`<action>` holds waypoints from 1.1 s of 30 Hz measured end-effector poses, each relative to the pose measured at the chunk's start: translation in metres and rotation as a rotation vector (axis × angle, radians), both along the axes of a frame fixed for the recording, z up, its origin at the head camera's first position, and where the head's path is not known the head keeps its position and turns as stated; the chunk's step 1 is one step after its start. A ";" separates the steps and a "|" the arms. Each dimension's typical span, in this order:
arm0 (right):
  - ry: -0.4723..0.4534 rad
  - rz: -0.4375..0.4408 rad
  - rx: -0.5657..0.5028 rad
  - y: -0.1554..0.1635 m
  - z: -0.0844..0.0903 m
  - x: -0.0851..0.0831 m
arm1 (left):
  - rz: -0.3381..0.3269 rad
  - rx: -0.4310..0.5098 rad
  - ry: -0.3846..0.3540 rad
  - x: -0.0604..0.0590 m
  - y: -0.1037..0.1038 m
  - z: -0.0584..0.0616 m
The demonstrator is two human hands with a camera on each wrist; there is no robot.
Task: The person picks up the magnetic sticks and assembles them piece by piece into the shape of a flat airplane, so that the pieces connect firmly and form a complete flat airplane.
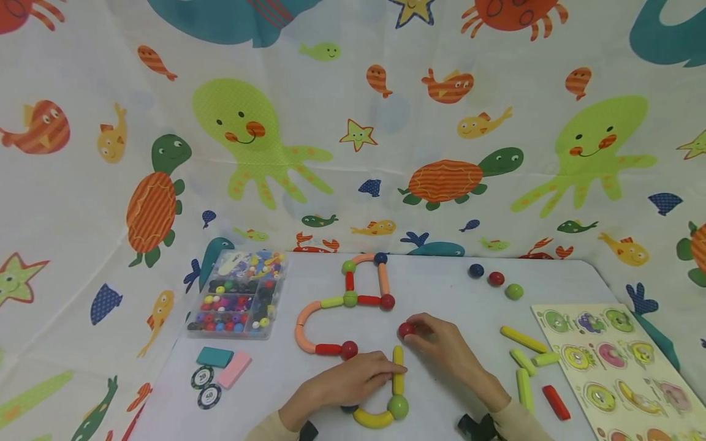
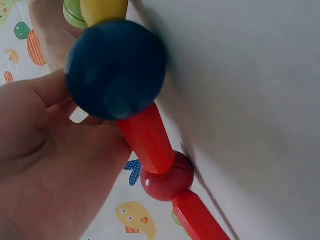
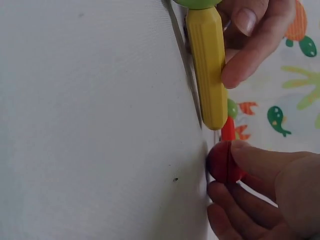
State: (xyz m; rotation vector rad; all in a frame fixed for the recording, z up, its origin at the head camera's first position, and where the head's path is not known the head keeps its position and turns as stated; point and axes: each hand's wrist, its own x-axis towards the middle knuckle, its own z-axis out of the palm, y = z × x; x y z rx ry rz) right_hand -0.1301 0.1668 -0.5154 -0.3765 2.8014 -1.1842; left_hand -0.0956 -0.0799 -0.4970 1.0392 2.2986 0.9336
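Note:
My right hand (image 1: 444,346) pinches a red ball (image 1: 406,330) between thumb and fingers, at the table surface. My left hand (image 1: 355,378) reaches over the chain of toy balls and rods, a fingertip touching the straight yellow rod (image 1: 398,370). That rod's near end joins a green ball (image 1: 398,407); its far end points toward the held red ball. A curved yellow rod (image 1: 372,419) runs from the green ball to a dark blue ball (image 2: 116,70) beside my left hand. In the left wrist view, a red rod (image 2: 148,140) links the blue ball to another red ball (image 2: 167,176).
The chain continues up the table through a curved peach rod (image 1: 303,327). Loose rods (image 1: 524,339) and balls (image 1: 496,279) lie to the right, next to a fruit puzzle board (image 1: 612,361). At left are a bead box (image 1: 234,334), coloured blocks (image 1: 234,369) and chips (image 1: 209,397).

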 end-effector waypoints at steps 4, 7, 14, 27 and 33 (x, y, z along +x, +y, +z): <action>0.000 0.038 0.002 -0.001 -0.001 0.001 | 0.001 0.004 0.011 0.001 0.000 0.001; -0.004 0.074 0.003 0.000 -0.001 0.002 | 0.000 0.008 0.008 0.002 0.000 0.002; -0.002 0.174 0.005 0.002 0.000 0.004 | -0.010 0.037 0.021 0.004 0.000 0.004; -0.001 0.180 -0.002 0.005 0.001 0.008 | 0.069 0.027 0.016 0.003 -0.008 0.008; -0.025 0.036 0.011 0.024 0.001 0.009 | 0.194 0.095 -0.034 -0.002 -0.028 0.014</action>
